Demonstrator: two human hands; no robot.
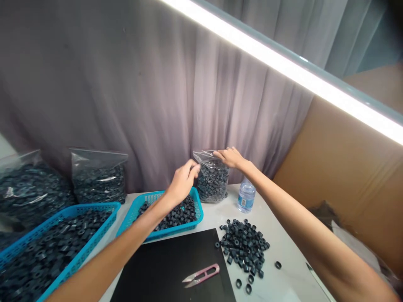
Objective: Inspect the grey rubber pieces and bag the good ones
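Note:
A clear plastic bag (213,182) full of small dark ring-shaped parts stands upright at the back of the table, its top edge loose. My right hand (232,157) is at the bag's upper right rim, thumb and fingers closed on the plastic. Just left of the bag, my left hand (184,180) has its fingers curled into a pinch; what they hold, if anything, is too small to make out. Below that hand is a blue basket (199,212) containing more of the dark parts, partly covered by my left forearm.
A loose pile of dark rings (244,245) lies on the white table (292,289). Pink-handled thread snips (201,275) rest on a black mat (163,264). A water bottle (246,196) stands near my right forearm. Left are another filled basket (103,205) and filled bags (99,178).

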